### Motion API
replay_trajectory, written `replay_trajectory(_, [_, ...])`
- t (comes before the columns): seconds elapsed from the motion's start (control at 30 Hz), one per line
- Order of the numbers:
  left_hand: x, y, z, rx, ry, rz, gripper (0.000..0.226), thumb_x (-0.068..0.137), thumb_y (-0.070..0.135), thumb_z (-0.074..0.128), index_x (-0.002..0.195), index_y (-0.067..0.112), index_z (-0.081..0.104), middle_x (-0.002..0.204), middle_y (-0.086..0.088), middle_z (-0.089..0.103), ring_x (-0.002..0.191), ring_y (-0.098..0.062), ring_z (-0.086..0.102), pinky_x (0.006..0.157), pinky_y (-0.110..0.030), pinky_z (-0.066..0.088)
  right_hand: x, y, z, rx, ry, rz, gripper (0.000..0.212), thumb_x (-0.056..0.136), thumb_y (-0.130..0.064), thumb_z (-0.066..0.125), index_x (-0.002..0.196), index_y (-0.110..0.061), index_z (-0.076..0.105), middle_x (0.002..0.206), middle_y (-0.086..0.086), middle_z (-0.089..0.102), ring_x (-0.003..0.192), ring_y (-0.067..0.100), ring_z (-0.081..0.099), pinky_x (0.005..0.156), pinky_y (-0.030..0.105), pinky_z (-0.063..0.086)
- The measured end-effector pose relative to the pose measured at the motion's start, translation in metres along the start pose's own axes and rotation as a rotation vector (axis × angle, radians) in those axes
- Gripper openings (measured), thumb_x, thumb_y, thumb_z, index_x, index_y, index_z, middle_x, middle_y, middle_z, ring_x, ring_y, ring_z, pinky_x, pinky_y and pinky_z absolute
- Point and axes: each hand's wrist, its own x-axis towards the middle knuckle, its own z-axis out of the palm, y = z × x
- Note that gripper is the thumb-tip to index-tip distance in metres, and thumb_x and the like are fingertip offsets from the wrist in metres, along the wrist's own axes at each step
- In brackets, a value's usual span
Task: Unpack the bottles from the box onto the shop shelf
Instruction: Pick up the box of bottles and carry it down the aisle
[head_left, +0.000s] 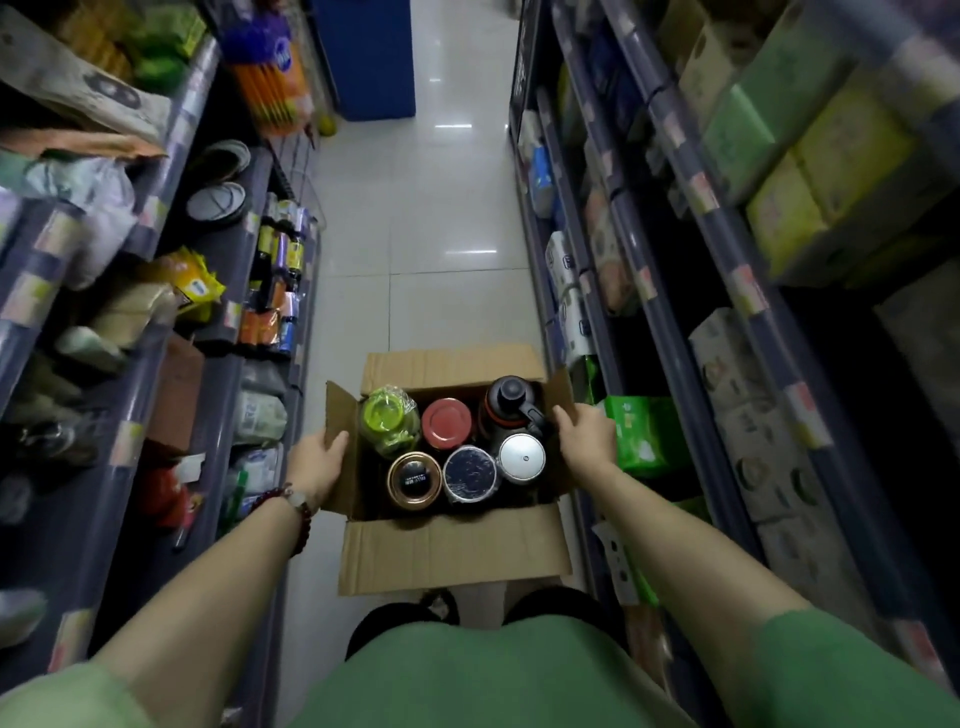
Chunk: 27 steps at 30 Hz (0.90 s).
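Both hands, left hand (319, 457) and right hand (584, 434), gripped the side flaps of the box (452, 551) in the aisle, all six bottles (447, 421) inside, so next probably setting it down near a shelf.

Head view, shop aisle. An open cardboard box (452, 545) holds six upright bottles. Left hand (317, 462) grips the left flap; right hand (584, 434) grips the right wall, fingers (563, 415) just beside the black-capped bottle (511, 402).
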Motion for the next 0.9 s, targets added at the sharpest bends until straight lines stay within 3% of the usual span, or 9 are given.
replay_trajectory(0.1, [0.026, 0.018, 0.003, 0.008, 0.044, -0.04, 0.036, 0.096, 0.027, 0.048, 0.12, 0.002, 0.059, 0.113, -0.021, 0.066, 0.102, -0.037, 0.062, 0.09, -0.046, 0.051, 0.044, -0.027, -0.001, -0.032, -0.055, -0.049, 0.034, 0.096, -0.031, 0.053, 0.106, -0.003, 0.068, 0.107, 0.025, 0.068, 0.101, 0.041, 0.063, 0.07, 0.033, 0.04])
replay_trajectory(0.2, [0.048, 0.034, 0.004, 0.014, 0.102, -0.091, 0.036, 0.096, 0.026, 0.048, 0.117, 0.0, 0.061, 0.113, -0.021, 0.066, 0.103, -0.039, 0.06, 0.088, -0.039, 0.048, 0.085, -0.059, -0.004, -0.039, -0.109, -0.107, 0.034, 0.096, -0.031, 0.053, 0.107, -0.003, 0.068, 0.105, 0.025, 0.069, 0.1, 0.04, 0.063, 0.073, 0.035, 0.046])
replay_trajectory(0.47, [0.093, 0.06, -0.007, -0.064, 0.239, -0.206, 0.035, 0.096, 0.028, 0.047, 0.109, 0.0, 0.063, 0.108, -0.026, 0.066, 0.1, -0.042, 0.061, 0.089, -0.046, 0.05, 0.166, -0.153, 0.005, -0.117, -0.227, -0.251, 0.035, 0.098, -0.031, 0.051, 0.115, -0.005, 0.067, 0.107, 0.022, 0.069, 0.1, 0.039, 0.064, 0.081, 0.04, 0.051])
replay_trajectory(0.9, [0.176, 0.051, -0.062, -0.143, 0.388, -0.386, 0.035, 0.097, 0.022, 0.046, 0.1, -0.008, 0.064, 0.101, -0.029, 0.066, 0.096, -0.042, 0.062, 0.077, -0.039, 0.047, 0.253, -0.289, 0.106, -0.212, -0.436, -0.41, 0.033, 0.094, -0.036, 0.053, 0.105, -0.009, 0.068, 0.1, 0.016, 0.071, 0.093, 0.035, 0.067, 0.084, 0.05, 0.056])
